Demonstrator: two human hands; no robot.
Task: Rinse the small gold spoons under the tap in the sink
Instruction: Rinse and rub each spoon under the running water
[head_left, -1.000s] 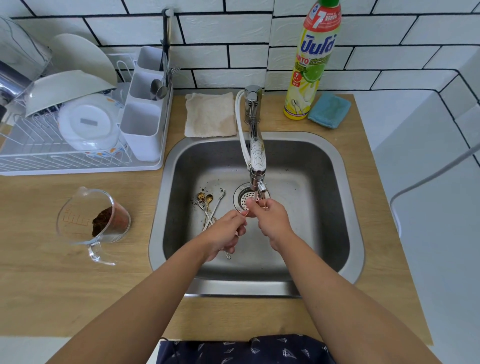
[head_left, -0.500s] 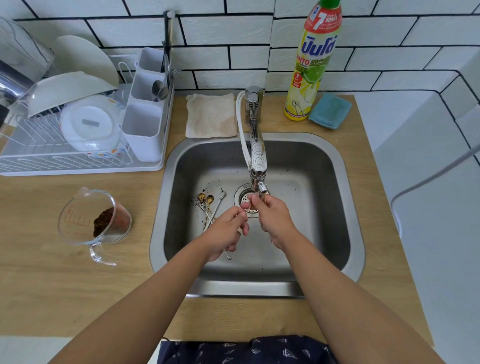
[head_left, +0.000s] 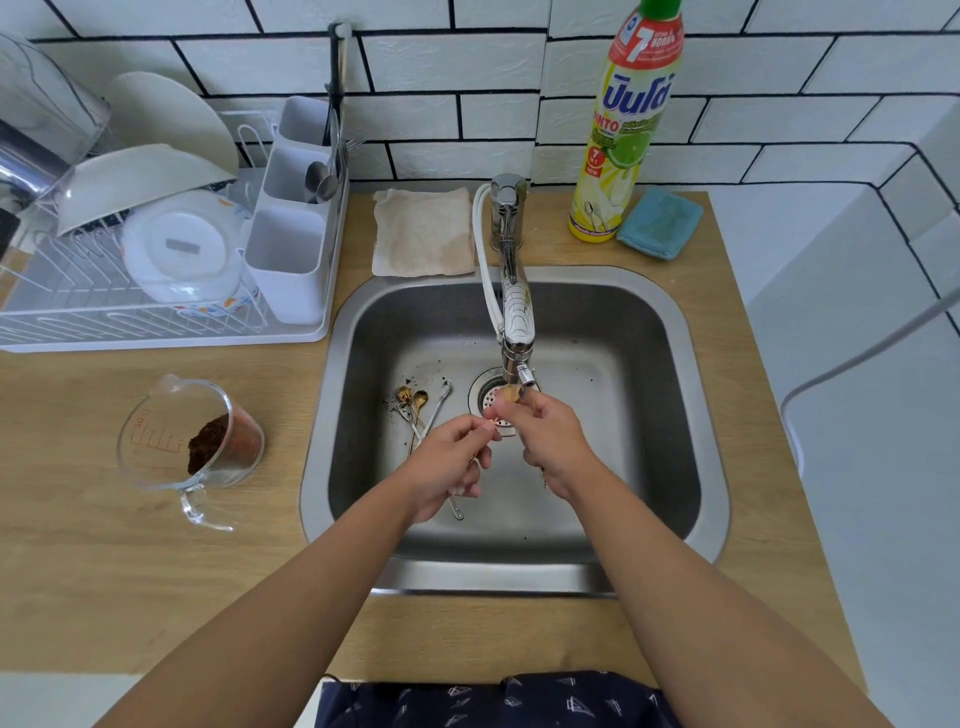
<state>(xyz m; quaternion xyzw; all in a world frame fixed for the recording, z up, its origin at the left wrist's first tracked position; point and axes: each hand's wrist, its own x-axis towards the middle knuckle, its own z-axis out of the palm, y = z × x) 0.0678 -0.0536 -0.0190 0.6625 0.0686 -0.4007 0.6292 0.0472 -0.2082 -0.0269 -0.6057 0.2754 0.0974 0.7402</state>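
White brick-tile wall (head_left: 467, 114) — dark grout, pale wooden counter (head_left: 130, 571)

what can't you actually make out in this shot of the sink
Head view only:
- Spoon under the tap: only its gold bowl shows; the right hand and left hand hide the handle.
- Water flow: too faint to tell.
- Spoons on the sink floor: overlapping, and the left hand covers their handles, so no sure count.
- Jug at the left: cut off by the edge.

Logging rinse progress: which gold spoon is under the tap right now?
The gold spoon held up at the tap nozzle between left hand and right hand; the other spoons lie on the sink floor, left of the drain.
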